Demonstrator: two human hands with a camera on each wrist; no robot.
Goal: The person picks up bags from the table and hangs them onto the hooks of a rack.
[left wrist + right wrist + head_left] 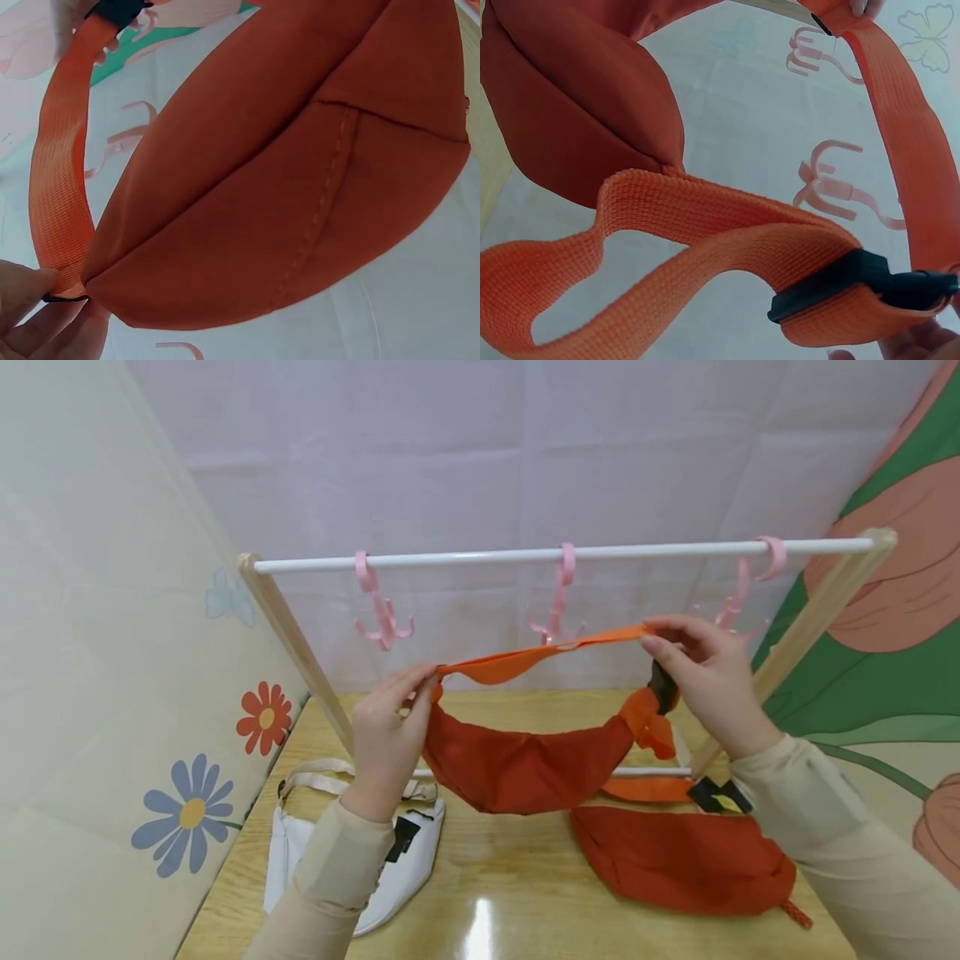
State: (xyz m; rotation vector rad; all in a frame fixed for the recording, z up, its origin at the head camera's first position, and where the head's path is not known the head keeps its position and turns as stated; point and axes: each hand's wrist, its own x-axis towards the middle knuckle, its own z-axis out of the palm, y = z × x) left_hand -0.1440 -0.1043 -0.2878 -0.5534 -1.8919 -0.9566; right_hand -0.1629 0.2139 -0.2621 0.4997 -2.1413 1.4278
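Note:
A red waist bag (525, 768) hangs in the air between my hands, its orange strap (502, 667) stretched above it. My left hand (393, 727) pinches the strap where it joins the bag's left end; the left wrist view shows thumb and fingers (30, 281) there. Higher up on the right, my right hand (705, 677) pinches the strap's other end near a black buckle (662, 687). In the right wrist view the buckle (832, 285) has a loop of orange webbing (652, 217) running from it to the bag. Behind the strap is the middle pink hook (555, 602).
A white rail (465, 557) on wooden posts crosses behind, bearing a left pink hook (384, 618) and a right pink hook (735, 597). On the wooden table (495, 868) lie a white waist bag (405, 877) at left and another red waist bag (690, 860) at right.

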